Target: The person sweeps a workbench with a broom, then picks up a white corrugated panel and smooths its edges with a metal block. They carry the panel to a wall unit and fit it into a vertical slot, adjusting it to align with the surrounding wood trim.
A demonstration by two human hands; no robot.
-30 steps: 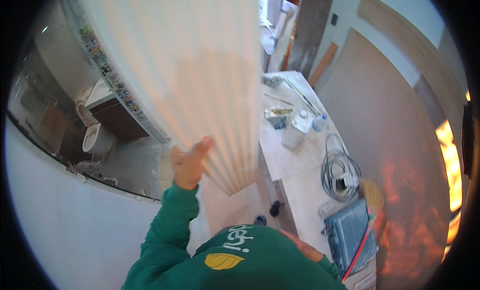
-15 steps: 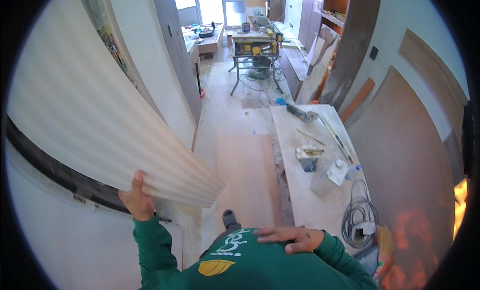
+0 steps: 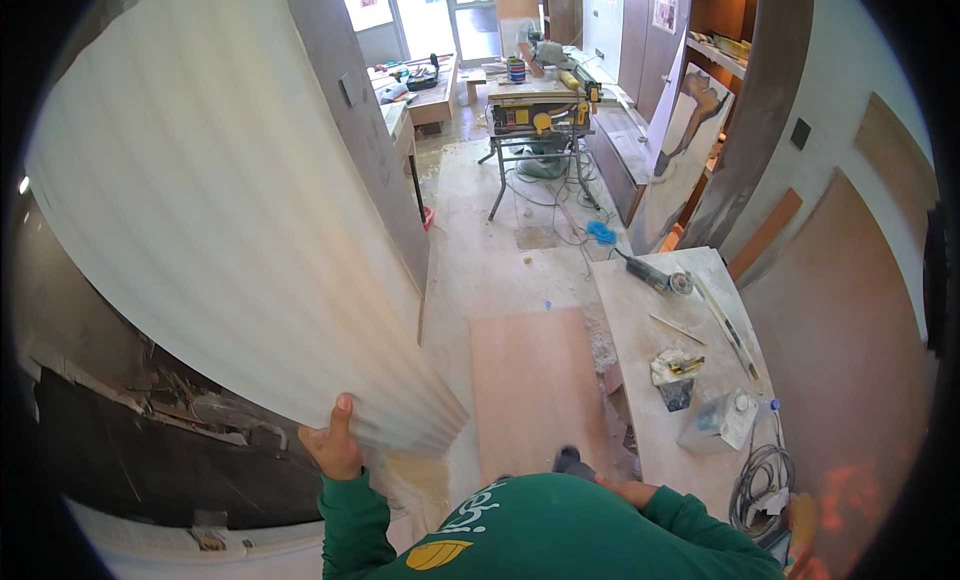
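Observation:
A tall cream fluted panel (image 3: pixel 230 220) leans along the left side, its ribs running lengthwise and its lower end near the floor. My left hand (image 3: pixel 335 440) grips the panel's near edge, thumb up on the ribbed face and the other fingers mostly hidden. My right hand (image 3: pixel 632 491) is low against the front of my green sweater, its fingers hidden by the cloth. A flat light-brown board (image 3: pixel 535 380) lies on the floor ahead, with my dark shoe (image 3: pixel 570 460) at its near end.
A dusty worktop (image 3: pixel 640 330) on the right bears an angle grinder (image 3: pixel 655 275), a clear jug (image 3: pixel 720 420) and a coiled cable (image 3: pixel 762 485). Farther off stands a table saw (image 3: pixel 540 115) with cables beneath. Brown panels (image 3: pixel 840 350) lean at the right wall; a dark recess (image 3: pixel 150 440) opens at left.
My left hand and the panel's lower end have shifted right in the picture, and more of the dark recess shows. My right hand has dropped from my chest, its fingers now hidden.

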